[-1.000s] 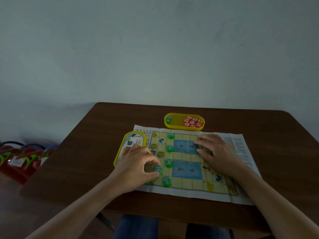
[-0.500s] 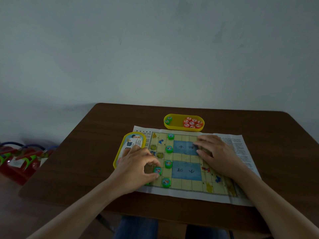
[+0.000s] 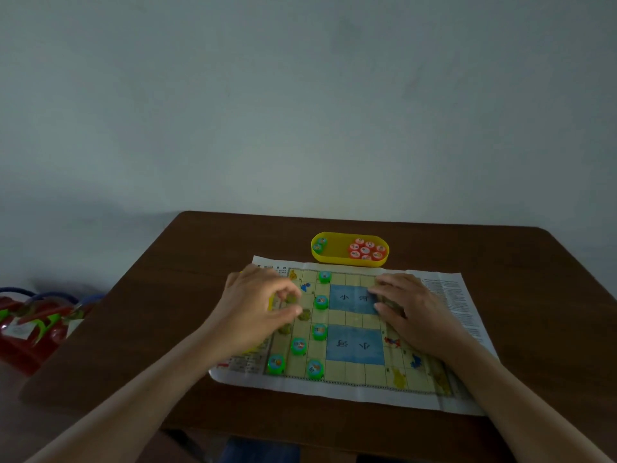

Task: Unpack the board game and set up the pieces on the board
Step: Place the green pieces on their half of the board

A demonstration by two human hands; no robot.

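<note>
setting out green pieces (image 3: 321, 301) down the board's (image 3: 354, 372) 9 o'clock side. left hand (image 3: 257, 309) fingers curl there, whether pinching a piece i cannot tell; right hand (image 3: 414, 315) lies flat, fingers released. next, probably fetching more from the yellow tray (image 3: 347, 260) at 12 o'clock

Most of yellow thing (image 3: 270, 303) hidden under left hand (image 3: 260, 309); only slivers show. Curled fingers hide whether left hand pinches anything. Squares of board (image 3: 354, 369) under right hand (image 3: 412, 314) hidden. Pictures on green pieces (image 3: 321, 301) and red pieces (image 3: 365, 250) too small to tell. Sheet's fine print (image 3: 449, 302) at right unreadable. Dim red objects (image 3: 26, 332) cut by left edge. Both forearms (image 3: 521, 406) run off bottom edge.
</note>
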